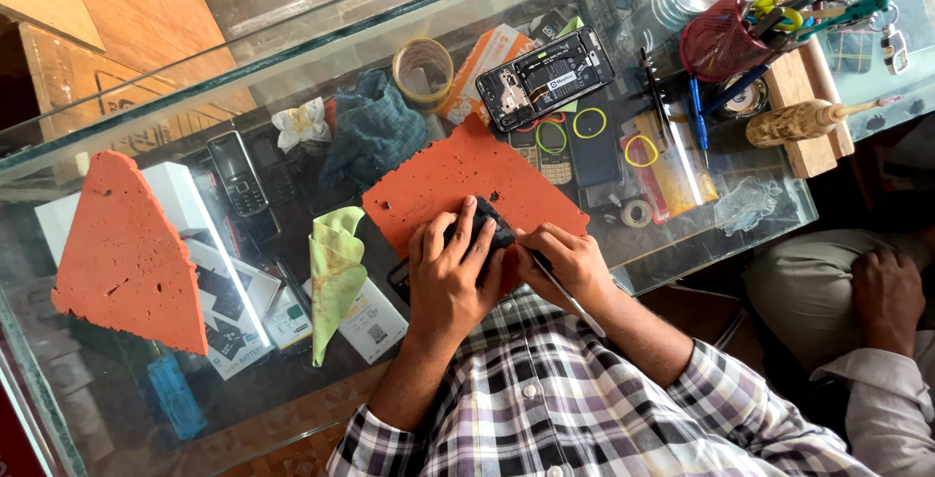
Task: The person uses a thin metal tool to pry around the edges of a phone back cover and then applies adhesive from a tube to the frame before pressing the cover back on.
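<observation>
My left hand (pixel 446 273) is closed around a small black phone (pixel 494 234), holding it down on an orange rubber mat (pixel 467 180) on the glass counter. My right hand (pixel 570 261) pinches a thin metal tool (pixel 565 292) whose tip meets the phone's right side. Most of the phone is hidden under my fingers. An opened phone with its back off (pixel 545 78) lies just beyond the mat.
A second orange mat (pixel 122 248) lies at left. A green cloth (pixel 336 273), a dark cloth (pixel 375 131), a tape roll (pixel 423 70), rubber bands (pixel 588 123), a blue pen (pixel 697 117) and a red mesh tool holder (pixel 726 39) surround the mat. Another person's hand (pixel 886 297) rests at right.
</observation>
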